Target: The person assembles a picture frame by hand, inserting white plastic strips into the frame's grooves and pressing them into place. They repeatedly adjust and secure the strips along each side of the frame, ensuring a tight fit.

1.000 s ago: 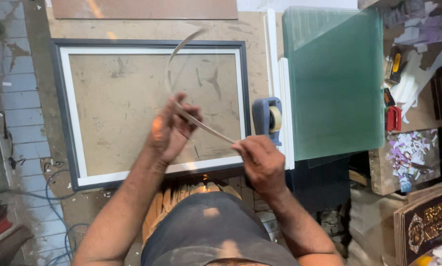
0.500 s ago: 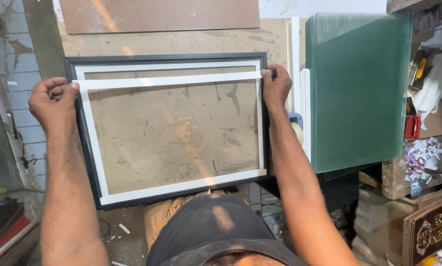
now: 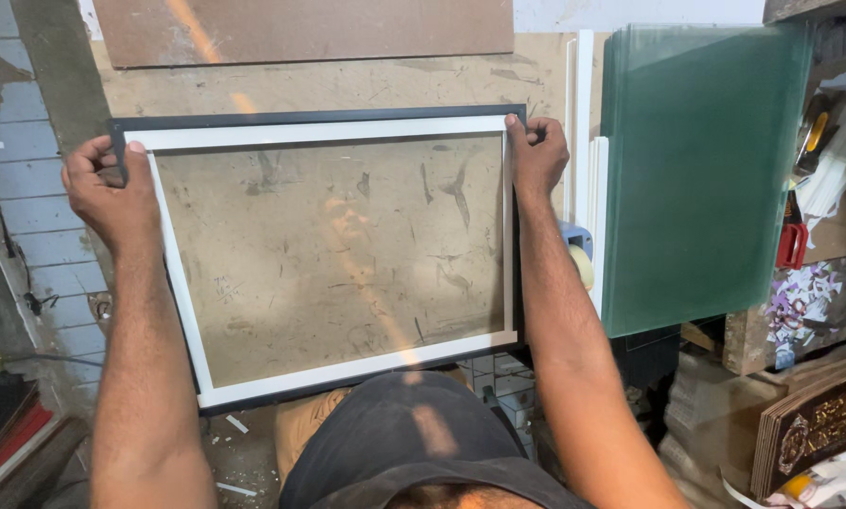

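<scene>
A large rectangular picture frame [image 3: 329, 379], dark outside with a white inner border, lies over the worn brown tabletop [image 3: 348, 80], which shows through its open middle. My left hand [image 3: 107, 188] grips the frame's top left corner. At the top right corner my right hand [image 3: 536, 155] holds it, thumb on the white border. Both forearms run down along the frame's sides toward my body.
A stack of green-tinted glass sheets [image 3: 701, 170] leans at the right, with white strips [image 3: 581, 113] beside it and a tape roll [image 3: 581, 259] behind my right forearm. A brown board [image 3: 300, 28] lies at the far edge. Clutter and ornate frames [image 3: 814, 424] fill the lower right.
One second ago my hands pulled a thin strip near the frame's bottom edge. They have since moved to the frame's top corners, and the inner white border now sits square in the dark frame.
</scene>
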